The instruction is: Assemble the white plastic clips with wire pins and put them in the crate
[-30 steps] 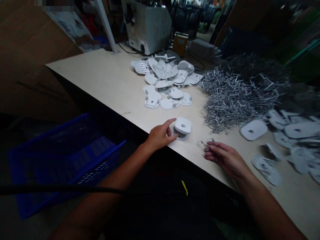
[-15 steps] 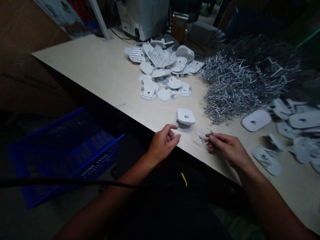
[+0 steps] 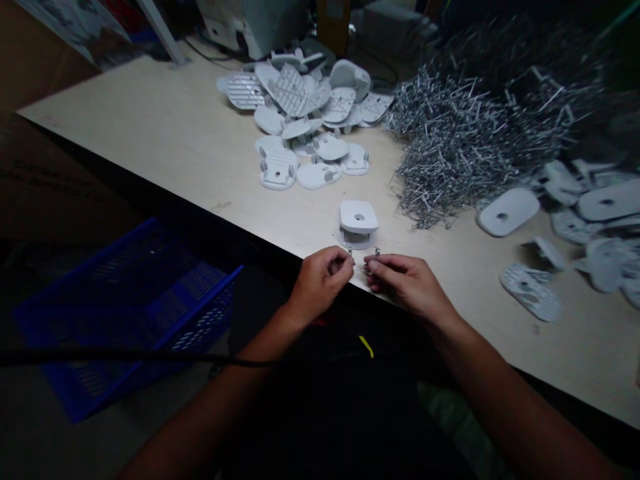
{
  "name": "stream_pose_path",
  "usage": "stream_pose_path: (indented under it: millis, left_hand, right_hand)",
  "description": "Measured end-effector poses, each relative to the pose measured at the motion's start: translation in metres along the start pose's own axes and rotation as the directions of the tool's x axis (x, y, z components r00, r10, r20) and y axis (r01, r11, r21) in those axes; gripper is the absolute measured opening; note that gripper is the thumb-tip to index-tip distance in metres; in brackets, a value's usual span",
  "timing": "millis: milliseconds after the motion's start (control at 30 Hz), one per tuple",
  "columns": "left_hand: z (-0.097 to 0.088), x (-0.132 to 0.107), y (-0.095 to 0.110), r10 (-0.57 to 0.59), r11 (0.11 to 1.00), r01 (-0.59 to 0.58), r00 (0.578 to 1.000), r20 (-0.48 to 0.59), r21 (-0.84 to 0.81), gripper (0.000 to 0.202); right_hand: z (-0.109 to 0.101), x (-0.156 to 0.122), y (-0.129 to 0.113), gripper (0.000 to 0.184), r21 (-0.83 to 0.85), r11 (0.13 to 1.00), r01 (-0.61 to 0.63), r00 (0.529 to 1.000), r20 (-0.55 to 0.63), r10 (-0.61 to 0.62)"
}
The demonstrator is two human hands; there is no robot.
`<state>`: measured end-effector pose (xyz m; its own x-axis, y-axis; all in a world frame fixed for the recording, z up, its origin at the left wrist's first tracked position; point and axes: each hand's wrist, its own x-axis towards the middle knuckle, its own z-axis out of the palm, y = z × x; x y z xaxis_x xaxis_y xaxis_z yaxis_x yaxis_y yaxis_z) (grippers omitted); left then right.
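My left hand (image 3: 321,280) and my right hand (image 3: 404,283) meet at the near edge of the pale table (image 3: 165,140). Both are closed in a pinch on a small bent wire clip (image 3: 361,256) held between them. Just beyond the fingertips a white plastic clamp piece (image 3: 357,224) with a centre hole stands on the table, not touched by either hand.
A big heap of metal wire clips (image 3: 465,133) lies at the back right. White plastic parts are piled at the back centre (image 3: 305,127) and scattered at the right (image 3: 565,233). A blue plastic crate (image 3: 135,300) sits below the table on the left.
My right hand carried the wire clip leftward and my left hand closed in from the clamp piece, so both now pinch the clip. The view has tilted downward.
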<state>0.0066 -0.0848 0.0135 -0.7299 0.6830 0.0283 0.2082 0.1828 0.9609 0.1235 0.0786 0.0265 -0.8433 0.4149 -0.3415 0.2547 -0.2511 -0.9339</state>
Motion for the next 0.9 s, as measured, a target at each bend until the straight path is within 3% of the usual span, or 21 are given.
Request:
stream_pose_path:
  millis: [200,400,600,900]
  left_hand:
    - [-0.005,0.008,-0.001,0.091,0.988,-0.092,0.996,0.019,0.125,0.015]
    - [-0.01,0.016,0.001,0.12,0.965,-0.128,0.992,0.048,0.229,0.014]
    - [-0.013,0.02,0.0,0.09,0.948,-0.109,0.993,0.077,0.298,0.014]
    - [-0.017,0.027,0.0,0.029,0.949,-0.071,0.99,0.138,0.307,0.015]
  right_hand:
    - [-0.004,0.009,-0.01,0.052,0.083,0.991,-0.109,0.994,-0.009,0.11]
    - [-0.002,0.019,-0.006,0.046,0.039,0.999,-0.017,0.999,-0.05,0.019]
    - [-0.003,0.024,-0.001,0.044,-0.027,0.999,0.039,0.997,-0.061,-0.04]
    - [0.0,0.028,-0.004,0.038,-0.01,1.0,-0.015,0.998,-0.068,0.014]
